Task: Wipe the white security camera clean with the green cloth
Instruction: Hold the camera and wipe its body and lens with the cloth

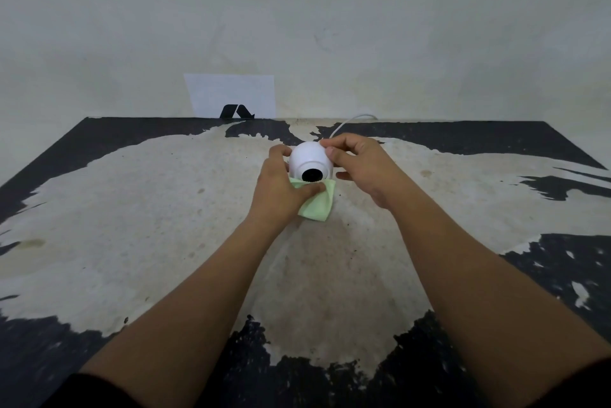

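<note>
Nearest me, my two forearms reach out over the worn surface, whose dark coating has flaked away to a pale middle. Following them forward, my left hand has the green cloth: the thumb presses a folded corner of it against the palm side, so this grip is closed on the cloth, and the free part hangs down and forward under the hand. The cloth's top edge sits right below the camera, touching or nearly touching its underside just beneath the dark lens; I cannot tell which. The left fingers curl up around the camera's left flank.

My right hand is level with it on the other side, thumb and forefinger pinched onto the upper right of the white ball, steadying it. The remaining fingers are loosely curled beneath.

So the camera lies between the two hands, lens facing back toward me, with the cloth directly under that face. I judge the next stroke is an upward sweep of the cloth over the lens side, and the left hand is the one placed for it while the right holds things steady.

Beyond the camera, a white cable runs off toward the back edge, and a sheet of paper with a black mark leans against the wall.
</note>
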`<state>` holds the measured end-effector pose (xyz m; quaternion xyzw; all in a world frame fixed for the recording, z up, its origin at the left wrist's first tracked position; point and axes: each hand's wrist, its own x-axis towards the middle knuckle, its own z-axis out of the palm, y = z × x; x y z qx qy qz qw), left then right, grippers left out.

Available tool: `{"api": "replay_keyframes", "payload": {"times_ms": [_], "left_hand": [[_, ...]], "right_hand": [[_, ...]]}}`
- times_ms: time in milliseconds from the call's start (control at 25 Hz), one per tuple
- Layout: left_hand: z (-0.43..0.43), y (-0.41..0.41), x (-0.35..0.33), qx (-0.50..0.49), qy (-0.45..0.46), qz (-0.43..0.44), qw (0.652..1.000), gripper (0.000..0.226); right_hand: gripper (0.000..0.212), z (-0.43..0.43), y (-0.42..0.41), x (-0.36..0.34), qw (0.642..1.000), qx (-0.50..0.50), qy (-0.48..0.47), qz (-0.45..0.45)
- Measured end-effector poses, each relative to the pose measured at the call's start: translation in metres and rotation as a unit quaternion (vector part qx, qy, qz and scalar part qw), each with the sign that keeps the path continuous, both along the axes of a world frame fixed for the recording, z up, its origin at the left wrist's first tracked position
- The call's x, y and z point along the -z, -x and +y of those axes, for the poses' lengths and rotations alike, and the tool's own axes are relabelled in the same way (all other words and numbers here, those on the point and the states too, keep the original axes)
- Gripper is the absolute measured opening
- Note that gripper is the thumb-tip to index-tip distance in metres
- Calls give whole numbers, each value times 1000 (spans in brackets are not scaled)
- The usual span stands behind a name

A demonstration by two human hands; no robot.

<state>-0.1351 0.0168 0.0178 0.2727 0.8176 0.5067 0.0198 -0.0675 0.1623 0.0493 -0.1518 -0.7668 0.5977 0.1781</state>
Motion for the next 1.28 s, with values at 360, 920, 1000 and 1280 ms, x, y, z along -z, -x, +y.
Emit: {"api": "replay_keyframes", "payload": {"times_ms": [360, 920, 1000, 1280], "left_hand": [[-14, 2, -4, -12, -73, -64, 995, 44], [-18, -14, 20, -81, -10, -82, 993, 24], [-27, -15, 15, -68, -58, -119, 989, 22], [-40, -30, -55, 94, -170, -149, 970, 11]], "right_hand": [[15, -2, -1, 1, 1000, -2, -11, 1], [20, -6, -7, 3, 999, -2, -37, 3], [25, -9, -14, -4, 998, 1, -51, -22], [66, -33, -49, -24, 992, -102, -67, -34]]}}
